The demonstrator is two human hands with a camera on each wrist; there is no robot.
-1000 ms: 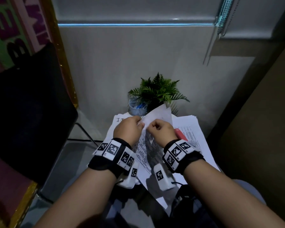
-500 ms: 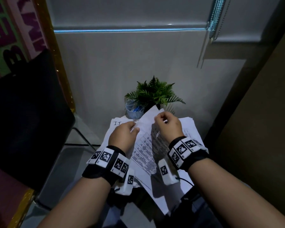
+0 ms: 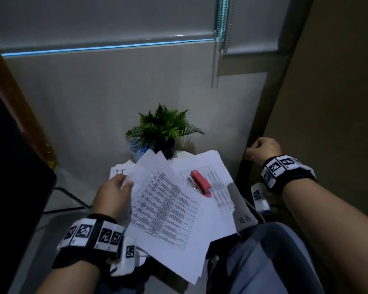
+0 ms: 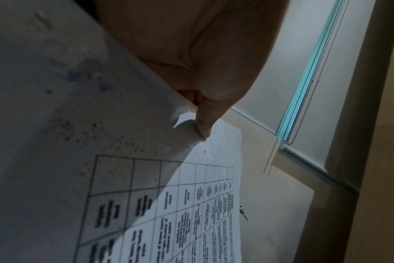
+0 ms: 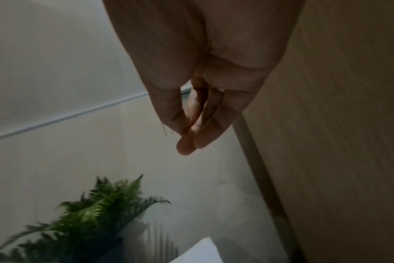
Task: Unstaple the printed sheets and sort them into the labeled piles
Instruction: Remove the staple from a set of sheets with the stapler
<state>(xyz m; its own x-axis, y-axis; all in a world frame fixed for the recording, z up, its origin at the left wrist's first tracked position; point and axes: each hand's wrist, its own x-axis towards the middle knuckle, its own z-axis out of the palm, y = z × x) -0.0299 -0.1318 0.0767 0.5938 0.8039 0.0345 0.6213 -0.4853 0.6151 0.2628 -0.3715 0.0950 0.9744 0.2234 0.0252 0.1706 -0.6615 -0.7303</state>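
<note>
The printed sheets [image 3: 166,209], white pages with a table, fan out over my lap and the small table. My left hand [image 3: 119,187] grips their left edge, thumb on top; in the left wrist view a fingertip [image 4: 202,124] presses the corner of the sheets [image 4: 191,213]. My right hand [image 3: 261,148] is off to the right near the wall, away from the paper. Its thumb and fingertips [image 5: 184,131] pinch together, and a thin wire-like sliver, seemingly a staple [image 5: 164,129], sticks out of the pinch.
A red stapler [image 3: 201,184] and a small metal tool [image 3: 191,182] lie on the right paper pile, whose label reads HR [image 3: 244,219]. A pile labelled IT [image 3: 119,172] lies left. A fern [image 3: 164,128] and blue cup [image 3: 136,152] stand behind; a black chair [image 3: 13,166] left.
Both hands were pinching the sheets' top corner. My right hand has let go and swung out to the right, fingers pinched. The left hand alone holds the sheets, now lowered.
</note>
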